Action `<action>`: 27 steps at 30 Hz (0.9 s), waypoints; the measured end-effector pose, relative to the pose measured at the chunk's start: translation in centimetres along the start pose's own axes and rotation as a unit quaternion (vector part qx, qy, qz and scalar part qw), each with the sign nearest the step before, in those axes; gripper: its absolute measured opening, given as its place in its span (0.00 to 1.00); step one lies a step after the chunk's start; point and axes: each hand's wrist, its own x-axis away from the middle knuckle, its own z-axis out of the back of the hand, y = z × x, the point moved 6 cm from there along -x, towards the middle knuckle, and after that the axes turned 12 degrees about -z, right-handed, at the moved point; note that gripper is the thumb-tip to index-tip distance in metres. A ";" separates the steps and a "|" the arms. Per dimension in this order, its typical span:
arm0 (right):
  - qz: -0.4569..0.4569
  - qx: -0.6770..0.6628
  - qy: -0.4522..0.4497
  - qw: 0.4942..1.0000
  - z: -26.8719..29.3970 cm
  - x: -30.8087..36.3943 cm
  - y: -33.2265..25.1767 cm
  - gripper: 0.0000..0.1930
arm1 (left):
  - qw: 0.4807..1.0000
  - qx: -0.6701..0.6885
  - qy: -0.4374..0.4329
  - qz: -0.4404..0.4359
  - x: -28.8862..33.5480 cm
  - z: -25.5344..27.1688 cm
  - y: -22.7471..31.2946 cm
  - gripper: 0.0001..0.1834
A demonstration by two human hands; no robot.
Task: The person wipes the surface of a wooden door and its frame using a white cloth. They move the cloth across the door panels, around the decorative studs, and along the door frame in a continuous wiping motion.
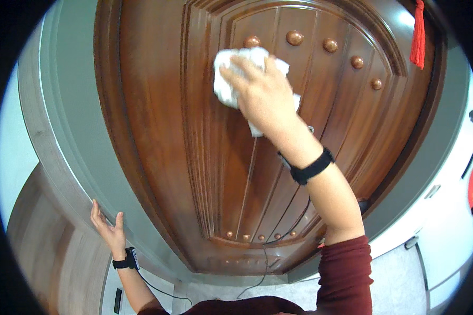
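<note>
My right hand (pixel 263 92) presses a white cloth (pixel 227 94) against the upper part of a brown wooden door (pixel 160 131). Its fingers are bent over the cloth, and loose folds hang out below the palm. The cloth lies just beneath a round copper-coloured stud (pixel 252 41). Lower down on the left, my left hand (pixel 108 228) rests by the grey door frame (pixel 113 202), fingers stretched out and holding nothing. A black band with a small device circles each wrist.
More studs (pixel 329 45) curve across the door's carved panel. A red tassel (pixel 418 37) hangs at the upper right. Dark cables (pixel 266 262) run down past the door's lower edge to the pale floor (pixel 220 290). White cabinet doors (pixel 446 236) stand to the right.
</note>
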 end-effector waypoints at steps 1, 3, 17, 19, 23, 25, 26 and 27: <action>0.002 -0.025 -0.048 0.999 -0.6 1.9 -0.8 0.24 | 1.000 -0.002 0.001 0.006 0.0 0.0 -0.1 0.46; 0.041 -0.029 -0.115 0.992 -1.1 6.5 -3.2 0.26 | 1.000 -0.008 -0.003 0.013 0.0 0.0 -0.1 0.46; -0.103 0.057 0.003 0.993 6.2 4.1 8.9 0.27 | 1.000 0.021 -0.002 0.008 0.2 0.0 -0.8 0.46; -0.103 0.061 -0.035 0.992 5.1 7.2 7.5 0.28 | 1.000 0.023 -0.002 -0.003 0.2 -0.1 -0.8 0.46; -0.033 -0.037 -0.216 0.975 2.0 16.9 0.5 0.27 | 1.000 0.026 -0.003 -0.014 0.0 -0.2 -0.5 0.45; -0.001 -0.043 -0.283 0.958 1.8 21.2 -1.8 0.28 | 1.000 0.026 -0.006 -0.011 -0.1 -0.2 -0.4 0.45; -0.003 -0.055 -0.285 0.957 2.0 22.2 -1.3 0.28 | 0.999 0.034 -0.008 -0.019 -0.1 -0.2 -0.3 0.45; -0.009 -0.067 -0.288 0.955 2.5 22.8 -0.5 0.28 | 1.000 0.025 -0.008 -0.009 -0.2 -0.2 -0.4 0.45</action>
